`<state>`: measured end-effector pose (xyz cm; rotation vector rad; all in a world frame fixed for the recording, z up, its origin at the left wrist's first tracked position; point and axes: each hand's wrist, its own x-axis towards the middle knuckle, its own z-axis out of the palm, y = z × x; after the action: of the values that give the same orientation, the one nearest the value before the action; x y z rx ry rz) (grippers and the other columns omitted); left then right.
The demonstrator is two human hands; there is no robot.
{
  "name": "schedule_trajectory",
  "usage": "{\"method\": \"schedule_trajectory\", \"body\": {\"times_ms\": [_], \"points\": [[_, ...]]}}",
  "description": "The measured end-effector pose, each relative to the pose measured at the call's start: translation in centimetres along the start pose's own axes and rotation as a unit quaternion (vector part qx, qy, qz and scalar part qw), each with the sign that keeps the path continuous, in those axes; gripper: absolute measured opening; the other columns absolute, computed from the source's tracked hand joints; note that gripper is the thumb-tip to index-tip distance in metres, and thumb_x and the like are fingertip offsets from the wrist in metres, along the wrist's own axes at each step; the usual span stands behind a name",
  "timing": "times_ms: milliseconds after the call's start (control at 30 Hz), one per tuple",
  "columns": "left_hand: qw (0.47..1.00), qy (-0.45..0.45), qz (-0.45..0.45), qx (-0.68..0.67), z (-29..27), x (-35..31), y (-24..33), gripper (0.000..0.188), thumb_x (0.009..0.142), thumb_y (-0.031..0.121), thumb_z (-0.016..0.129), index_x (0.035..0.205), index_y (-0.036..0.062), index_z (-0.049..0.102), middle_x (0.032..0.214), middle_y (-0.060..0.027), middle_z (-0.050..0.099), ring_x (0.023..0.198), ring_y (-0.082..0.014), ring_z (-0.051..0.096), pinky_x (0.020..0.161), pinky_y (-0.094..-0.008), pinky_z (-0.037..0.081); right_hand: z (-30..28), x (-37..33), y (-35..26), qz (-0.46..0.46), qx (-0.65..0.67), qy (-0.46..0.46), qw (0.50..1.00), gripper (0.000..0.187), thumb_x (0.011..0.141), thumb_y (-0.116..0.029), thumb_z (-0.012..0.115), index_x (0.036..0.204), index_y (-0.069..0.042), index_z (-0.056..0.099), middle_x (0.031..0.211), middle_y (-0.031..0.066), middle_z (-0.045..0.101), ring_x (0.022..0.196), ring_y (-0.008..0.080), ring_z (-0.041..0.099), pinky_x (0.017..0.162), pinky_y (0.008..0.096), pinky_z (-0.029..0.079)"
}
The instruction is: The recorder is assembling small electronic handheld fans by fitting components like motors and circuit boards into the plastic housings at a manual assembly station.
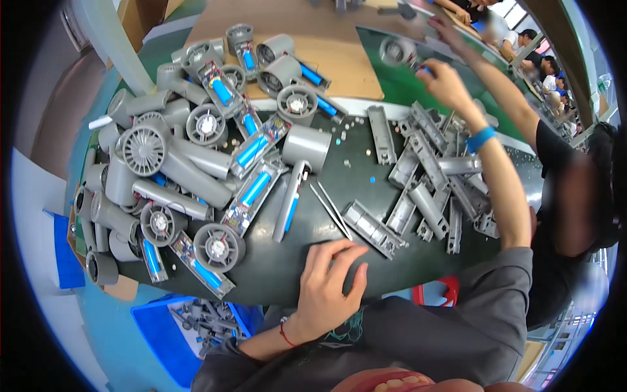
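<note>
My right hand is reached out to the far right, fingers closed on the blue-battery end of a grey handheld fan assembly, which is blurred. Near the table's front edge hovers my left hand, fingers loosely bent, thumb apart, nothing in it. Just beyond its fingertips lie metal tweezers and an empty grey handle shell. Left of these rests another fan assembly, its round head up and its handle showing a blue battery. Several more opened fans with batteries and circuit boards, like this one, lie further left.
Closed grey fans are heaped on the left. A pile of handle shells covers the right side. Small beads dot the dark green table. Cardboard lies behind. A co-worker's arm reaches in at right. Below left stands a blue bin.
</note>
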<state>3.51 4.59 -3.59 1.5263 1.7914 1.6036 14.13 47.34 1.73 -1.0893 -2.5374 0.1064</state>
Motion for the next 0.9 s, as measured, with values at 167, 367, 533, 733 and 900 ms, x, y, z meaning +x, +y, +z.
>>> {"method": "schedule_trajectory", "body": {"times_ms": [167, 367, 533, 733, 900], "points": [[0.999, 0.043, 0.014, -0.028, -2.2, -1.8, -0.2, 0.072, 0.071, 0.015, 0.090, 0.130, 0.0022, 0.050, 0.138, -0.0206, 0.046, 0.125, -0.0332, 0.049, 0.098, -0.0412, 0.045, -10.8, -11.4, -12.2, 0.052, 0.316, -0.184, 0.929, 0.026, 0.100, -0.027, 0.061, 0.096, -0.001, 0.061, 0.068, -0.0024, 0.054, 0.060, 0.0044, 0.053, 0.053, 0.0213, 0.039], [0.982, -0.151, 0.111, -0.013, -6.0, 0.8, 1.5, 0.072, 0.060, 0.019, 0.098, 0.121, 0.0002, 0.063, 0.111, -0.0192, 0.068, 0.104, -0.0353, 0.069, 0.091, -0.0423, 0.056, -7.7, -23.1, -18.3, -0.034, 0.413, -0.441, 0.796, 0.031, 0.085, -0.013, 0.078, 0.111, 0.002, 0.069, 0.095, 0.0132, 0.072, 0.084, 0.0294, 0.070, 0.074, 0.0365, 0.054], [0.986, -0.150, 0.022, 0.067, -7.1, -0.5, 1.6, 0.057, 0.061, 0.006, 0.093, 0.111, 0.0013, 0.066, 0.111, -0.0177, 0.067, 0.099, -0.0308, 0.070, 0.083, -0.0374, 0.058, -4.7, -26.5, -19.4, -0.173, 0.266, -0.202, 0.926, 0.042, 0.074, -0.019, 0.084, 0.110, -0.001, 0.070, 0.098, 0.0122, 0.071, 0.085, 0.0288, 0.068, 0.073, 0.0366, 0.053], [0.973, -0.162, -0.037, 0.160, -6.2, -0.2, 2.5, 0.052, 0.059, 0.001, 0.088, 0.105, 0.0054, 0.064, 0.116, -0.0126, 0.065, 0.106, -0.0339, 0.066, 0.087, -0.0399, 0.055, -1.4, -28.4, -19.8, -0.219, 0.197, 0.011, 0.955, 0.034, 0.065, -0.014, 0.081, 0.098, -0.009, 0.076, 0.100, 0.0070, 0.069, 0.085, 0.0246, 0.066, 0.075, 0.0367, 0.056], [0.921, -0.206, 0.050, 0.327, -4.7, -0.1, 3.8, 0.048, 0.065, 0.005, 0.078, 0.111, 0.0090, 0.066, 0.122, -0.0052, 0.062, 0.114, -0.0300, 0.058, 0.094, -0.0442, 0.044, -1.0, -30.3, -18.5, -0.262, 0.144, 0.056, 0.953, 0.036, 0.059, -0.010, 0.079, 0.096, -0.011, 0.078, 0.098, 0.0035, 0.067, 0.088, 0.0223, 0.064, 0.074, 0.0343, 0.056]]}}
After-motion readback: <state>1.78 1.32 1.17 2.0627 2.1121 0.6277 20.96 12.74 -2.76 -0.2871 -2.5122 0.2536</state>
